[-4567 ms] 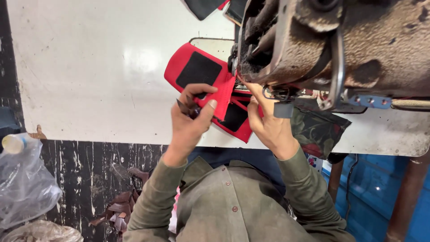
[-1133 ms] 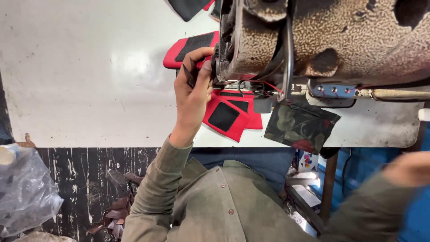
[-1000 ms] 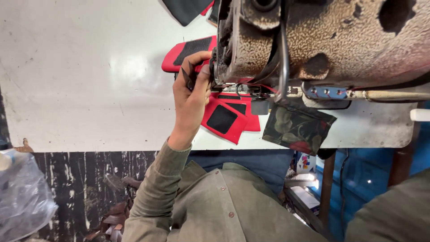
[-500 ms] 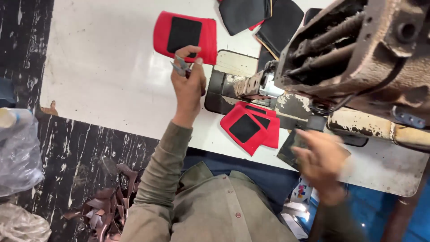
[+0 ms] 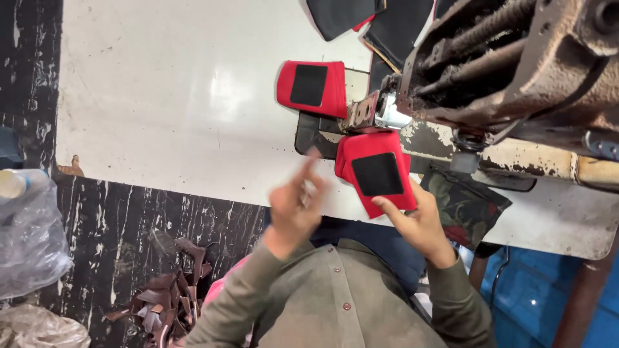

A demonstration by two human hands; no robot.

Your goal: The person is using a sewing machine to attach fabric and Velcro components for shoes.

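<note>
Steadying the red piece (image 5: 376, 171) with my right hand (image 5: 419, 222), fingers flat on its edge by the sewing machine (image 5: 516, 71); my left hand (image 5: 295, 206) hovers blurred, maybe pinching something small

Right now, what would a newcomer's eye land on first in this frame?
Probably the red piece with a black patch under the right hand at the white table's near edge, below a worn, rusty sewing machine at upper right. A second red piece lies farther back, and the left hand hovers blurred, its fingers raised.
</note>
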